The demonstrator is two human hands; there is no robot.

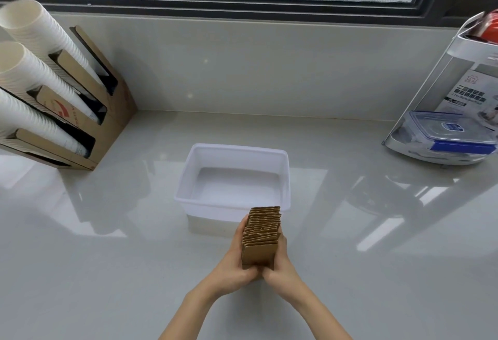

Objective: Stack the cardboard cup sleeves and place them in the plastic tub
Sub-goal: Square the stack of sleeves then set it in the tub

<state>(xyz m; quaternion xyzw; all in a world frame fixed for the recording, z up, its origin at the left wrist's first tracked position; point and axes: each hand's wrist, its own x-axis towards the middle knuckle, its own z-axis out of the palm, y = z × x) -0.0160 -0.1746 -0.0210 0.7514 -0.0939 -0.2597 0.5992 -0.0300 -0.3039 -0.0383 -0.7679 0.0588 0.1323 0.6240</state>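
A stack of several flat brown cardboard cup sleeves [262, 234] stands on edge, pressed together between both hands. My left hand [234, 264] grips its left side and my right hand [282, 265] grips its right side, the fingers meeting under the near end. The far end of the stack overlaps the near rim of the white plastic tub [204, 202], which sits on the counter just beyond my hands. Nothing lies inside the tub.
A cardboard dispenser [107, 113] holding stacks of white paper cups [35, 70] stands at the left. At the right, a white rack [444, 75] carries a clear lidded container with blue clips [452, 134]. A grey backsplash and a window lie behind.
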